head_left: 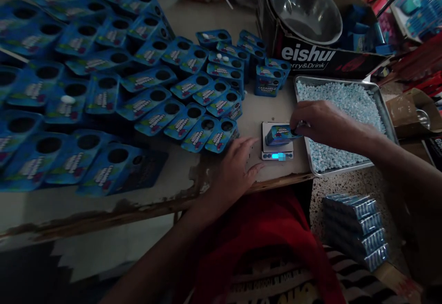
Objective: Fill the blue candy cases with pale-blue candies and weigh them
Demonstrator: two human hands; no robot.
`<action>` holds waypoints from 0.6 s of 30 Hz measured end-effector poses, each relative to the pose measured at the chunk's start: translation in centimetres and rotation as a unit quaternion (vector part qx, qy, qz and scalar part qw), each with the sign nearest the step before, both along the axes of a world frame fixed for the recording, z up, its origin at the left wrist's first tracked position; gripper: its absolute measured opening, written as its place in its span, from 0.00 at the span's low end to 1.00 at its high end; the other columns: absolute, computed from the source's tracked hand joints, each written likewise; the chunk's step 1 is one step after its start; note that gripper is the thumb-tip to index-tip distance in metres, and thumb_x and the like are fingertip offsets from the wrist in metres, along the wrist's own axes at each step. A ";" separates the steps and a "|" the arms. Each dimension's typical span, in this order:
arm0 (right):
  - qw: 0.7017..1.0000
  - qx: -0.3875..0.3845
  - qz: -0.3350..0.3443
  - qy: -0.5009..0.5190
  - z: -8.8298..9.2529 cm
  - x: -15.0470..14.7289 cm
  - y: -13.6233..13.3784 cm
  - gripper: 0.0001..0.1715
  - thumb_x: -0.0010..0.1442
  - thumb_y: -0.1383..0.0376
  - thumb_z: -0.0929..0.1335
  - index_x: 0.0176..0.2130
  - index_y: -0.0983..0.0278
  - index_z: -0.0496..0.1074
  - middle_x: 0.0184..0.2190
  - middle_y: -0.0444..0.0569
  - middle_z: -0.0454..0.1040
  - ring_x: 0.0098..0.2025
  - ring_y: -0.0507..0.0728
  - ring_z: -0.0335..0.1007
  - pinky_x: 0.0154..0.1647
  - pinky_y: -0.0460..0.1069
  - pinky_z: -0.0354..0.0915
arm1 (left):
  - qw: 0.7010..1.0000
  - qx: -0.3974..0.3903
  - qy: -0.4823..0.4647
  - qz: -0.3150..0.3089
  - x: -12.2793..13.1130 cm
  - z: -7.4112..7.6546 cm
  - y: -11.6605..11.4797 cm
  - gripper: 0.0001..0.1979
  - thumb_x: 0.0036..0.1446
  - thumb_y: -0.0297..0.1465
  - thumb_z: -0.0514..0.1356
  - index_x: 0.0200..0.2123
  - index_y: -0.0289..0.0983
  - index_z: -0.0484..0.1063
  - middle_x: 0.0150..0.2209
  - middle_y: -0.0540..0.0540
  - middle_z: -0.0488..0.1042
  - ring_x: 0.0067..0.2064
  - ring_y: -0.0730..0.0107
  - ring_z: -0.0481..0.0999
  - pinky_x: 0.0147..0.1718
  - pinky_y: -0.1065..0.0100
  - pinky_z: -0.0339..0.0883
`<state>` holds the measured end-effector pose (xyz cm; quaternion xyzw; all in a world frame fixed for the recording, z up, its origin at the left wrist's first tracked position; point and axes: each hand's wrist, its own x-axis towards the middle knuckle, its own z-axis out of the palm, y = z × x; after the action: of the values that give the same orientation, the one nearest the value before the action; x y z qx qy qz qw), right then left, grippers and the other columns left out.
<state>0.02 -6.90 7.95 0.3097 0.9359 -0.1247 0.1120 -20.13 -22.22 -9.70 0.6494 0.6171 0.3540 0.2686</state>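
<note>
The left hand (238,163) is open, fingers spread. The right hand (319,119) has bent fingers; what they grip, I cannot tell. On the scale (276,149) sits the box (278,135), probably light, crushable card, best held by its sides.

Left forearm (176,244) bare, slanting from near left toward far right. Left hand (236,166) lower and nearer of two, fingers (243,143) loosely bent, pointing far right; left thumb (254,170) spread away, pointing right, clear gap between. Right forearm (390,154) bare, entering from right, angled far left. Right hand (319,116) back upward, fingers curled down in pinching grip. Hands apart.
</note>
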 end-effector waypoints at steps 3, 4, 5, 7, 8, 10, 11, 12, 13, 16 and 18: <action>0.999 0.022 0.000 -0.033 -0.4 -0.4 -0.2 0.18 0.66 0.78 0.68 0.44 0.65 0.87 0.44 0.53 0.82 0.41 0.55 0.76 0.44 0.49 0.63 | 1.000 0.003 0.004 -0.007 -0.1 0.2 0.0 0.27 0.69 0.35 0.66 0.69 0.40 0.70 0.70 0.37 0.71 0.70 0.46 0.75 0.69 0.46 0.75; 0.999 0.027 0.001 -0.042 -0.5 -0.4 -0.3 0.19 0.66 0.78 0.68 0.45 0.65 0.87 0.45 0.53 0.82 0.40 0.55 0.76 0.43 0.49 0.63 | 1.000 0.006 0.005 -0.009 -0.1 0.2 0.0 0.27 0.69 0.35 0.66 0.69 0.41 0.70 0.70 0.36 0.71 0.70 0.46 0.75 0.69 0.46 0.75; 0.998 0.031 0.004 -0.048 -0.6 -0.4 -0.3 0.19 0.66 0.78 0.68 0.45 0.64 0.87 0.45 0.53 0.82 0.40 0.55 0.76 0.43 0.49 0.63 | 1.000 0.009 0.005 -0.010 -0.2 0.1 0.0 0.27 0.69 0.34 0.66 0.69 0.41 0.70 0.69 0.36 0.71 0.70 0.45 0.75 0.69 0.46 0.75; 0.998 0.040 0.011 -0.052 -0.7 -0.3 -0.3 0.20 0.66 0.79 0.68 0.46 0.64 0.87 0.44 0.53 0.81 0.38 0.55 0.75 0.41 0.49 0.62 | 1.000 0.012 0.006 -0.011 -0.3 0.0 -0.1 0.26 0.69 0.34 0.65 0.68 0.40 0.71 0.69 0.36 0.71 0.70 0.45 0.75 0.69 0.45 0.75; 0.998 0.043 0.014 -0.053 -0.8 -0.2 -0.4 0.20 0.65 0.79 0.68 0.46 0.64 0.87 0.45 0.53 0.81 0.38 0.55 0.75 0.40 0.49 0.61 | 1.000 0.011 0.006 -0.011 -0.4 0.0 -0.1 0.26 0.69 0.35 0.65 0.68 0.40 0.71 0.69 0.36 0.71 0.70 0.45 0.75 0.69 0.45 0.75; 0.997 0.048 0.013 -0.054 -1.0 0.0 -0.5 0.20 0.65 0.79 0.68 0.47 0.65 0.87 0.45 0.54 0.81 0.38 0.55 0.74 0.40 0.50 0.61 | 1.000 0.005 0.005 -0.011 -0.4 0.0 -0.1 0.26 0.70 0.35 0.65 0.68 0.41 0.71 0.70 0.36 0.70 0.70 0.45 0.75 0.69 0.45 0.75; 0.997 0.048 0.009 -0.052 -1.1 0.1 -0.5 0.20 0.65 0.78 0.68 0.47 0.65 0.87 0.45 0.54 0.81 0.38 0.55 0.74 0.40 0.50 0.61 | 1.000 0.002 0.005 -0.012 -0.5 0.0 -0.2 0.25 0.70 0.35 0.64 0.68 0.41 0.71 0.70 0.36 0.70 0.70 0.45 0.75 0.69 0.45 0.75; 0.998 0.046 0.006 -0.045 -1.2 0.1 -0.6 0.20 0.65 0.78 0.68 0.47 0.65 0.86 0.46 0.54 0.81 0.38 0.55 0.74 0.40 0.50 0.62 | 1.000 0.000 0.006 -0.013 -0.5 0.1 -0.2 0.25 0.70 0.35 0.64 0.68 0.41 0.71 0.70 0.36 0.70 0.71 0.45 0.74 0.69 0.45 0.75; 0.999 0.043 0.005 -0.033 -1.4 0.1 -0.7 0.20 0.65 0.78 0.68 0.47 0.65 0.86 0.46 0.54 0.81 0.38 0.55 0.74 0.40 0.50 0.62 | 1.000 -0.002 0.007 -0.014 -0.4 0.1 -0.2 0.25 0.70 0.36 0.64 0.68 0.41 0.71 0.70 0.35 0.70 0.71 0.45 0.74 0.69 0.45 0.74; 0.998 0.036 0.002 0.047 -1.7 0.1 -0.7 0.20 0.65 0.78 0.67 0.46 0.64 0.86 0.45 0.53 0.82 0.39 0.55 0.75 0.42 0.50 0.64 | 1.000 -0.005 0.014 -0.013 -0.4 0.2 -0.2 0.25 0.69 0.35 0.65 0.68 0.41 0.72 0.70 0.36 0.69 0.72 0.45 0.74 0.70 0.44 0.74; 0.992 0.042 -0.011 0.115 -1.7 0.6 -0.2 0.19 0.67 0.76 0.67 0.46 0.64 0.86 0.45 0.53 0.83 0.40 0.56 0.75 0.44 0.51 0.66 | 1.000 -0.003 0.018 -0.013 -0.4 0.2 -0.2 0.25 0.69 0.36 0.66 0.67 0.42 0.73 0.70 0.37 0.70 0.71 0.44 0.74 0.69 0.44 0.75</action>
<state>0.65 -7.08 6.20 0.3083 0.9434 -0.1216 -0.0104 -20.50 -22.40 -9.46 0.6628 0.6147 0.3370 0.2633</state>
